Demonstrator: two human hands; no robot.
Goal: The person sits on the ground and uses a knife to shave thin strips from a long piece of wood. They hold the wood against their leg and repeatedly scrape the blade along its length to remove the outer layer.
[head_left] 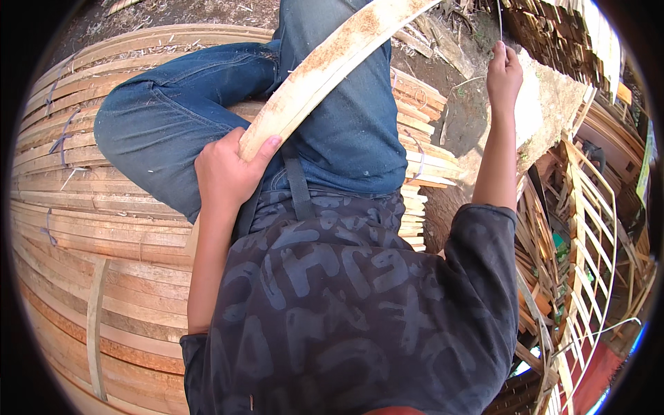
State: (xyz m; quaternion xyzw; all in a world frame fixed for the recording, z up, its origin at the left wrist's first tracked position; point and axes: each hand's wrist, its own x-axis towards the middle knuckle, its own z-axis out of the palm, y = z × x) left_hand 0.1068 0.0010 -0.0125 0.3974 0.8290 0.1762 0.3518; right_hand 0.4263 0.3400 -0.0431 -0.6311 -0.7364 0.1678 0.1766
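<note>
Left hand [225, 169]: fingers wrapped shut around the near end of a long pale plank [325, 66], thumb laid on its top face.
Plank: curved and broad, with rough brown patches — it runs from the left hand up and to the right across the lap, past the top edge of the view.
Right hand [503, 72]: raised far to the right, fingers pinched closed on a thin dark rod [498, 21] that stands upright above the fist; what the rod is cannot be told.
Person: seated in blue jeans [207, 111] and a dark patterned shirt [346, 304], knee bent to the left.
Seat: a stack of bound slats [83, 228] — it fills the left and near side, under the legs.
Right side: a big log [546, 111] just beyond the right hand, and slatted wooden frames [588, 228] further right.
</note>
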